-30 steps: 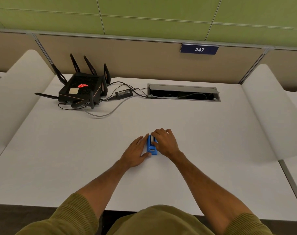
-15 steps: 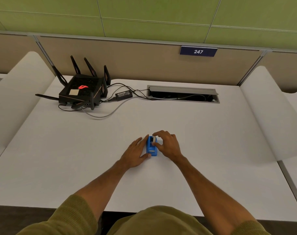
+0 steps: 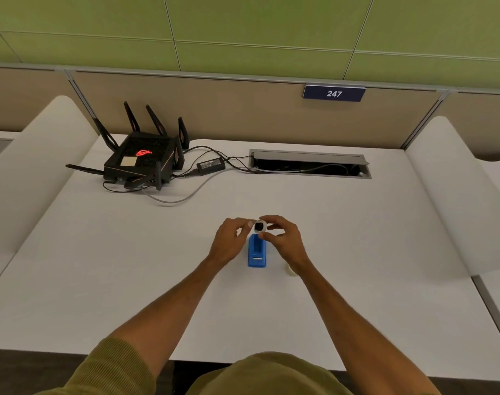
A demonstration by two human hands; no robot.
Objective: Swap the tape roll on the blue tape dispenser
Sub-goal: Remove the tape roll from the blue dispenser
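The blue tape dispenser [image 3: 256, 252] lies on the white desk [image 3: 357, 252], its roll slot bare and dark. Just above its far end, a small tape roll [image 3: 260, 226] with a dark core is held in the air. My right hand [image 3: 283, 240] pinches the roll between thumb and fingers. My left hand [image 3: 230, 242] meets it from the left, fingertips at the roll's edge. A second pale tape roll [image 3: 290, 270] lies on the desk, half hidden under my right wrist.
A black router [image 3: 143, 161] with antennas, a power brick [image 3: 211, 165] and cables sit at the back left. An open cable tray [image 3: 310, 165] is set into the desk's far side. White curved dividers [image 3: 448, 189] flank both sides.
The roll has come out of the dispenser and is lifted above its far end. Both hands rose off the dispenser with it. The pale second roll now shows by my right wrist.
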